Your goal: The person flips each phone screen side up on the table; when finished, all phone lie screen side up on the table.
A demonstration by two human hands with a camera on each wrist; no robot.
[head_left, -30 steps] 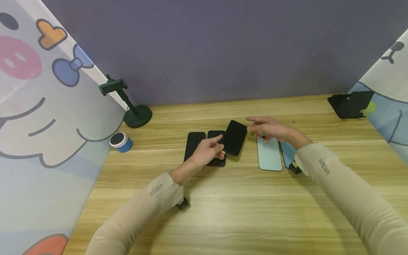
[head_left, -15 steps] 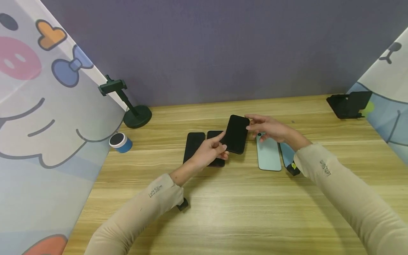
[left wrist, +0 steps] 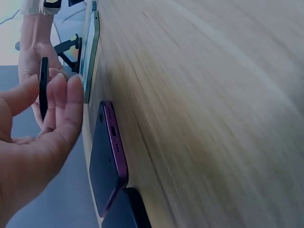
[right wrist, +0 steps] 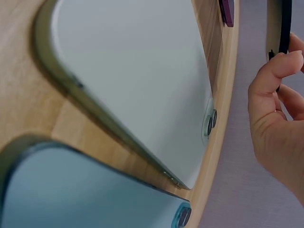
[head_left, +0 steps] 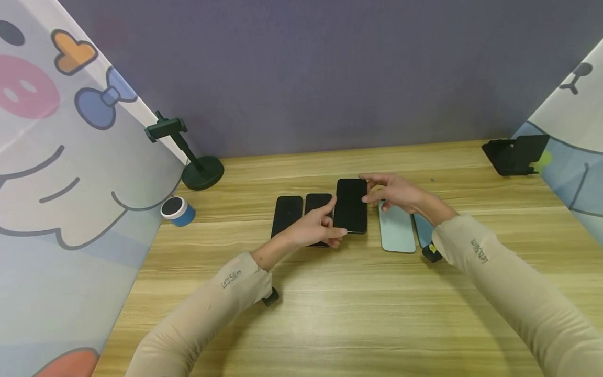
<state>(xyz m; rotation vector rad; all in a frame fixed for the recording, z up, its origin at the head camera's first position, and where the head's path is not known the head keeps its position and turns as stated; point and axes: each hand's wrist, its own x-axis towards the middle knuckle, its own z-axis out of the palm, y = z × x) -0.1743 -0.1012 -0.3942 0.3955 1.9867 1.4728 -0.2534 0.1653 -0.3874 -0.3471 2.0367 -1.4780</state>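
Note:
A black phone (head_left: 350, 205) is raised over the table, its dark screen facing up. My left hand (head_left: 313, 228) pinches its lower left corner between thumb and fingers. At the upper right edge, my right hand (head_left: 398, 192) holds it by thumb and fingertips. Seen edge-on in the left wrist view, the phone (left wrist: 43, 90) stands apart from the wood. Two dark phones lie to its left: an outer one (head_left: 288, 212) and an inner one (head_left: 317, 200), partly covered by my left hand. On the right lie a pale green phone (right wrist: 137, 71) and a blue phone (right wrist: 85, 190), backs up.
A dark green phone stand (head_left: 202, 172) is at the back left of the wooden table (head_left: 330, 303), with a blue-and-white jar (head_left: 179, 211) in front of it. A folded black stand (head_left: 518, 155) sits at the back right. A grey partition (head_left: 330, 78) rises behind.
The black phone, tilted earlier, now lies straight in line with its neighbours. My right hand has come to grip its edge, and my left thumb has shifted to its lower corner.

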